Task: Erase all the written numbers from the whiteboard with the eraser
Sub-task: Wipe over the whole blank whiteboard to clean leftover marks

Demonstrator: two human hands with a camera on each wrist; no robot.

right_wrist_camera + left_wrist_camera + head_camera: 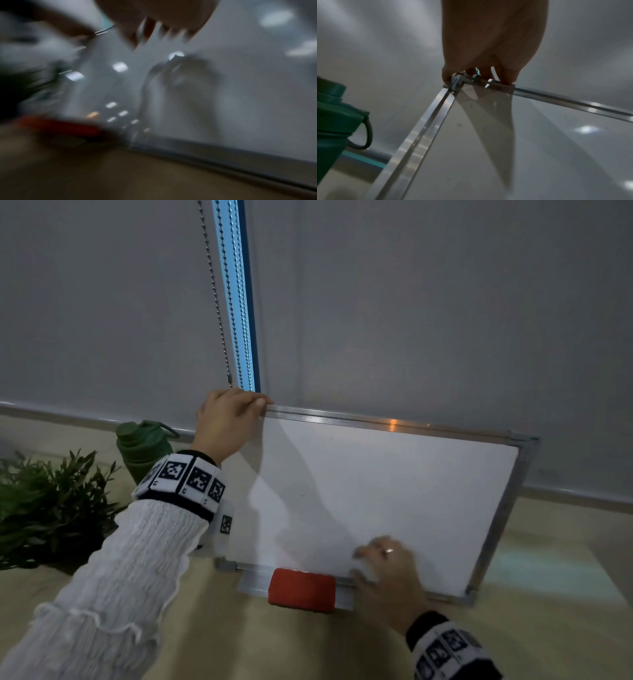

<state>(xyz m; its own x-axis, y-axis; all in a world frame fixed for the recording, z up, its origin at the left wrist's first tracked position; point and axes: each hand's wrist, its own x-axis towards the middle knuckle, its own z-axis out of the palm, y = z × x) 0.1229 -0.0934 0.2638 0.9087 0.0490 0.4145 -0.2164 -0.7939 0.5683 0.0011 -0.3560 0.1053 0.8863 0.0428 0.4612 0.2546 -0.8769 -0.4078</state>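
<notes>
1. Left hand [226, 419]: the fingers [255, 400] curl over the top left corner of the whiteboard [394, 491] and clamp its aluminium frame. The left wrist view confirms this: the fingers [510, 75] wrap the corner joint of the frame, and the board stands propped on its long bottom edge.

2. Right hand [387, 571]: it is blurred in both the head view and the right wrist view. The fingers [368, 551] appear loosely spread in front of the lower part of the board face and hold nothing. Whether they touch the board cannot be told.

3. Eraser [301, 590]: the red block lies on the tray at the bottom edge of the board, just beside the right hand, on the side toward the left hand. Its long axis runs along the tray, parallel to the bottom edge of the board. A narrow gap separates it from the right hand.

4. Key relation: the right hand is the nearer hand. The left hand is well apart from the eraser, at the top of the board, and is occupied with steadying it.

5. Board face: no written numbers are visible; only faint specks show. Judgement: the erasing appears complete, and the eraser is parked on the tray.

6. Surroundings: a green bottle [142, 448] and a plant [51, 508] stand on the surface toward its left edge, clear of the board.
</notes>
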